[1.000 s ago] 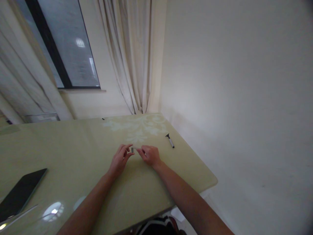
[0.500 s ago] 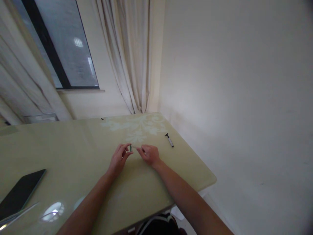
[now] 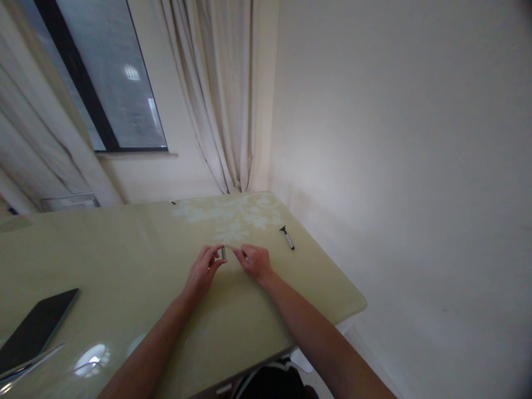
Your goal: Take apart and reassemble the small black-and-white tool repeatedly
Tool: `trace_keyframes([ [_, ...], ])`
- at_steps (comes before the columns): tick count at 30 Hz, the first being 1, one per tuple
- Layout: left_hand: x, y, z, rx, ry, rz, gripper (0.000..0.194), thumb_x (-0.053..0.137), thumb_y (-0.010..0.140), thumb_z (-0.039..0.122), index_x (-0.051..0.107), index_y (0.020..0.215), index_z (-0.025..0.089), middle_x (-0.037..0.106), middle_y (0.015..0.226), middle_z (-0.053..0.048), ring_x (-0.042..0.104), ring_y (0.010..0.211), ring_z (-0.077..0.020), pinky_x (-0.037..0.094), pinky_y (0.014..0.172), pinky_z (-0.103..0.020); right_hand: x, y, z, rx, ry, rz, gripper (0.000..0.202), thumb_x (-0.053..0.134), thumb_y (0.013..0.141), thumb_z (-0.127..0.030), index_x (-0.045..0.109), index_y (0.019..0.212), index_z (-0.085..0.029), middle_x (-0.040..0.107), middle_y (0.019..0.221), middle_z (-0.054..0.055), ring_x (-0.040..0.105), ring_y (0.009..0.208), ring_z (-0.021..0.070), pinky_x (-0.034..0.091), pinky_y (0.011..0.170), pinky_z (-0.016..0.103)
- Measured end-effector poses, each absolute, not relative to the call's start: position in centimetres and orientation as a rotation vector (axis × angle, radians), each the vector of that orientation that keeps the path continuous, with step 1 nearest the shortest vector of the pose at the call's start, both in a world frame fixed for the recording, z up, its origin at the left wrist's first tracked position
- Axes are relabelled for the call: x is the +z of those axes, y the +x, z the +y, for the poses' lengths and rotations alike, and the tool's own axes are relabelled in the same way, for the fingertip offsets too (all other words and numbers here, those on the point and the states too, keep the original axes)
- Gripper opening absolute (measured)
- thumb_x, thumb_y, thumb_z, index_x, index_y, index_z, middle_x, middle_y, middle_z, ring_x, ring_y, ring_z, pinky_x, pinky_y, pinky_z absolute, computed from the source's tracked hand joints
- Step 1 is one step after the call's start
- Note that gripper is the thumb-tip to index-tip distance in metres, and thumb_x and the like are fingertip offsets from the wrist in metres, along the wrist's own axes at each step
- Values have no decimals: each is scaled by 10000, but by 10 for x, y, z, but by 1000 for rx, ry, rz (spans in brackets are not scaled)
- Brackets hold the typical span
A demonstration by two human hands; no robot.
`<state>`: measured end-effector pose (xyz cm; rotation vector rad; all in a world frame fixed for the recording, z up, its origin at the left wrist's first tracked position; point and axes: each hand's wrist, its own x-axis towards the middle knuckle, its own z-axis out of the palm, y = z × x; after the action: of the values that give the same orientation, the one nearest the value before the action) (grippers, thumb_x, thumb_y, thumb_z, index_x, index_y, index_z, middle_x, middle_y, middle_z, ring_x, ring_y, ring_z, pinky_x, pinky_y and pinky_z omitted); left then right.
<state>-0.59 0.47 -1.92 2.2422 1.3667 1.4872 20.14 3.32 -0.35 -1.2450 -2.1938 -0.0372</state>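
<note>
A small, narrow grey-green piece [image 3: 223,253] stands upright between the thumb and fingertips of my left hand [image 3: 203,268]; it is too small to tell its kind. My right hand [image 3: 256,262] is just to the right, closed with its fingers curled in. Something thin and pale seems to reach from its fingertips toward the piece, but I cannot make it out. Both hands are over the table, a small gap apart. Beyond my right hand lies a razor [image 3: 287,238] with a dark head and a light grey handle.
The pale green glossy table [image 3: 124,260] carries a white floral pattern. A flat black object [image 3: 37,321] lies at the left, near a shiny metallic edge [image 3: 31,366]. At the far edge is a tiny dark item [image 3: 173,203]. A wall [image 3: 394,166] borders the right side.
The small piece in my left hand has turned slightly and shifted a touch to the right. My right hand has hardly moved. The razor lies as before.
</note>
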Motion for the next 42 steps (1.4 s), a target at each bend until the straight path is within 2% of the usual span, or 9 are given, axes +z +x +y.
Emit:
trace_keyframes([
  [5,-19,-6,5,1468,2236,1378,320,591,980,392,615,1262,243,550,913,-1,560,707,-137,533,691,-273,-5,202,34,-17,-1141,-2272,515,422,1055,-540,646,750,-190,707,726,26,591,633,120,238,591,272],
  [9,-18,-5,4,1480,2236,1372,322,606,972,381,613,1260,238,549,907,2,555,701,-135,526,678,-266,-5,203,34,-23,-1281,-2162,536,364,1083,-505,652,765,-185,698,719,29,582,626,120,244,589,273],
  [13,-18,-4,4,1486,2230,1369,315,594,975,388,619,1250,238,556,899,1,555,685,-135,524,664,-266,-4,202,33,-6,-1155,-2301,534,395,1063,-547,668,775,-191,705,737,29,589,642,122,248,591,265],
  [17,-17,-5,4,1470,2228,1380,318,595,975,385,616,1256,237,560,911,-4,562,700,-139,526,677,-272,-4,202,33,-22,-1258,-2188,571,333,1084,-534,670,781,-187,696,721,35,584,630,123,245,588,260],
  [20,-16,-5,3,1490,2221,1384,314,591,976,385,620,1255,241,563,913,-4,561,703,-141,529,688,-277,-5,203,32,-9,-1140,-2280,556,381,1060,-564,665,760,-193,691,707,25,584,633,122,242,587,258],
  [24,-17,-6,4,1519,2204,1391,313,601,970,392,624,1240,237,557,899,-5,555,700,-145,528,684,-282,-6,203,33,-26,-1265,-2173,545,364,1076,-526,657,764,-190,690,708,27,579,624,123,242,585,267],
  [28,-18,-6,5,1500,2189,1404,317,596,975,381,619,1255,235,562,915,-13,557,711,-146,529,692,-287,-7,203,34,-1,-1150,-2289,501,424,1052,-540,653,770,-195,694,715,15,585,634,122,243,587,269],
  [39,-15,-5,4,1559,2206,1390,302,609,970,373,618,1235,231,546,899,0,546,692,-139,521,671,-271,-7,203,35,-28,-1285,-2197,536,354,1083,-517,660,788,-190,704,728,35,581,626,126,230,581,278],
  [42,-15,-5,4,1548,2216,1396,301,604,974,366,616,1242,230,546,900,0,547,698,-138,518,672,-267,-7,203,35,-10,-1154,-2293,523,384,1070,-535,658,788,-190,706,733,30,583,634,122,235,588,267],
])
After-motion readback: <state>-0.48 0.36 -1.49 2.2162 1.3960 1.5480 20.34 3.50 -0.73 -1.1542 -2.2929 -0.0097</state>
